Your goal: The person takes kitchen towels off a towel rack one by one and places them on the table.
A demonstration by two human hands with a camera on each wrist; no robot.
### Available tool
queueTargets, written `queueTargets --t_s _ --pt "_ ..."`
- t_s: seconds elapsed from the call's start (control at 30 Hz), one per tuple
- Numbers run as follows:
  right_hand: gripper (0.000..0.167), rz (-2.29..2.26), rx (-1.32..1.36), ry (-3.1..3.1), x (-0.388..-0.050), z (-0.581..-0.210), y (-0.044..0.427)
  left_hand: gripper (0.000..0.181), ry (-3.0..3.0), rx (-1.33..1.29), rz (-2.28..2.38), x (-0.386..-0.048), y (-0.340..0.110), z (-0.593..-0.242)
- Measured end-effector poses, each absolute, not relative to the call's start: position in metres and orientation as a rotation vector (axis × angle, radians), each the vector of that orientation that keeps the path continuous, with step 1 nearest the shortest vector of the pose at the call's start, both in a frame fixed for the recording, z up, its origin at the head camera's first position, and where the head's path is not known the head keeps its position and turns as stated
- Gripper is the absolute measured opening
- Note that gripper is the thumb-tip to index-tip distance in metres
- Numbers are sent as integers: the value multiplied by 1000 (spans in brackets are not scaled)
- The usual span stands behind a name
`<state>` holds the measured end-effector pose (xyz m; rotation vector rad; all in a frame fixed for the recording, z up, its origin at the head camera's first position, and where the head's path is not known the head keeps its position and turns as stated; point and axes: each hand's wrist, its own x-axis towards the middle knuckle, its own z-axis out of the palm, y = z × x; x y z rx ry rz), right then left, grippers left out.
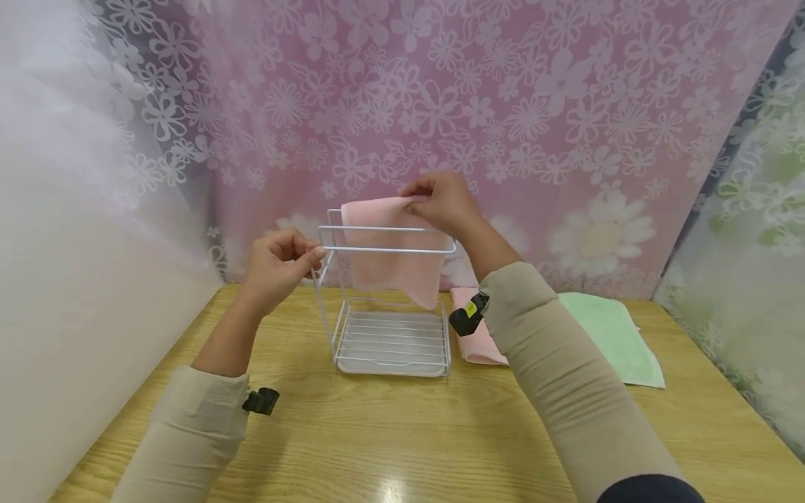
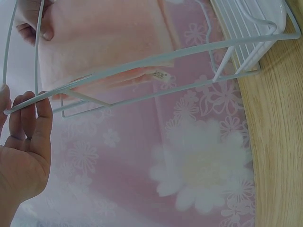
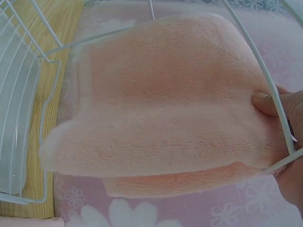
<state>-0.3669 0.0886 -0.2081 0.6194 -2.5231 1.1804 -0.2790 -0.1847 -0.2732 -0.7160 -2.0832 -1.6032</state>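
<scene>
A white wire rack (image 1: 390, 249) stands on the table, with a slatted base over a pale tray (image 1: 393, 349). My left hand (image 1: 277, 269) pinches the rack's upper left corner between thumb and fingers; in the left wrist view the left hand (image 2: 28, 151) shows around the white wire. A pink towel (image 1: 396, 258) hangs folded over the rear top bar. My right hand (image 1: 443, 202) pinches its top edge near the right end. The right wrist view shows the towel (image 3: 165, 99) draping in layers, with the right thumb (image 3: 265, 103) pressed on it.
Right of the rack lies another folded pink towel (image 1: 474, 342), partly behind the right forearm. Farther right is a light green towel (image 1: 613, 339). A flowered curtain (image 1: 503, 105) hangs behind the wooden table (image 1: 352, 440), and a plain white surface (image 1: 94, 244) rises on the left.
</scene>
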Motion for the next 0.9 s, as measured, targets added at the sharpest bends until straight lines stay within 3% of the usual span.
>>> queueTargets --t_s 0.9 --pt "12 1270 645 -2324 -330 -189 99 17 -2102 -691 -1609 -278 -184 -271"
